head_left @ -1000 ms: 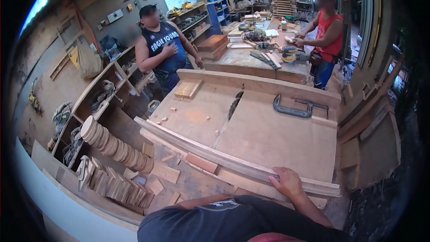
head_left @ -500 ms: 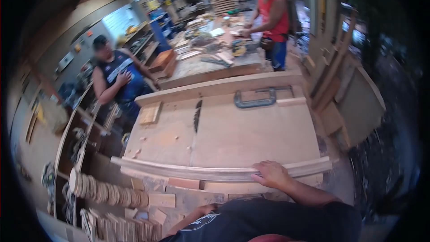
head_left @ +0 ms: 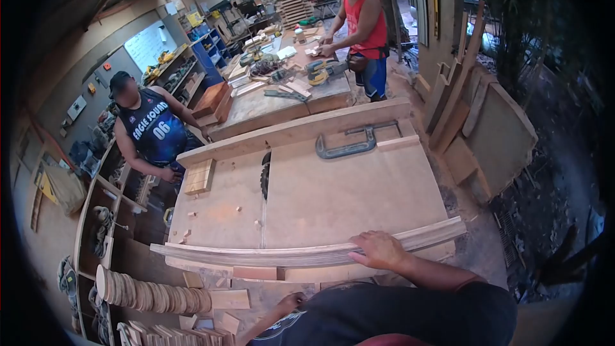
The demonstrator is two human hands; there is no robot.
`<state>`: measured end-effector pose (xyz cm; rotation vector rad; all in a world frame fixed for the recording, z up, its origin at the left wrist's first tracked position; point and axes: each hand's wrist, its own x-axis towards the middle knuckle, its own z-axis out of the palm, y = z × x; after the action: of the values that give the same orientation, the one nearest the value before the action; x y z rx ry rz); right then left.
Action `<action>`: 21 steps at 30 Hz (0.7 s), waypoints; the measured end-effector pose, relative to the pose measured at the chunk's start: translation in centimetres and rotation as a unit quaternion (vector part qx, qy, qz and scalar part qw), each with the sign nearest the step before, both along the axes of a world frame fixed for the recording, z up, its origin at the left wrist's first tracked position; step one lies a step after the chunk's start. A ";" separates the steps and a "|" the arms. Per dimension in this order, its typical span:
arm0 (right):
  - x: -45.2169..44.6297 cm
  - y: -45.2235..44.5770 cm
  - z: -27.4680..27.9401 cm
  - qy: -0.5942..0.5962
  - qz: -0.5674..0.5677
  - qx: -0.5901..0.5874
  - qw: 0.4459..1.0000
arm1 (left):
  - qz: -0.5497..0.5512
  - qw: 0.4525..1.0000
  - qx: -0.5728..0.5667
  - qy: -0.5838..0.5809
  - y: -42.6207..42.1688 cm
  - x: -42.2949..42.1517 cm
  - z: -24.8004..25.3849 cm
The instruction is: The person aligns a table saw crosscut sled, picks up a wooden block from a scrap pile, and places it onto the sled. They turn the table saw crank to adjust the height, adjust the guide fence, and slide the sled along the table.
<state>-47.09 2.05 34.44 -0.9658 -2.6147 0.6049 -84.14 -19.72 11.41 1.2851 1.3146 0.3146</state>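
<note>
My right hand (head_left: pixel 379 250) lies over the long laminated wooden strip (head_left: pixel 256 255) along the near edge of the saw table (head_left: pixel 339 198), fingers stretched and thumb apart. Close to my body, my left hand (head_left: pixel 292 302) is curled, partly hidden by my shirt; whatever may be in it is hidden. A toothed saw blade (head_left: pixel 264 176) stands up through a slot in the table. On the far side, a C-clamp (head_left: pixel 346 144) lies beside the upright wooden fence (head_left: pixel 295 130). A slatted wood block (head_left: pixel 200 177) rests at the left.
Small offcuts (head_left: pixel 239 209) and sawdust lie left of the blade. Below the strip are stacked round wooden discs (head_left: pixel 154 291) and wood pieces (head_left: pixel 230 299). One person (head_left: pixel 154 125) stands at the left; another (head_left: pixel 365 32) works at a cluttered bench (head_left: pixel 256 109). Boards (head_left: pixel 493 134) lean at the right.
My view has shifted, so the table sits further left. The person at the left has lowered a hand from the chest. My right hand stays on the strip; more of my left hand shows.
</note>
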 end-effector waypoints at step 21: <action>-1.0 0.0 0.1 0.005 -0.007 0.000 1.000 | 0.037 0.880 0.390 0.268 15.6 5.9 23.9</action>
<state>-48.05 2.07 34.49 -0.9775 -2.5974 0.6038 -78.24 -4.09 35.30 2.1082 1.7943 0.6124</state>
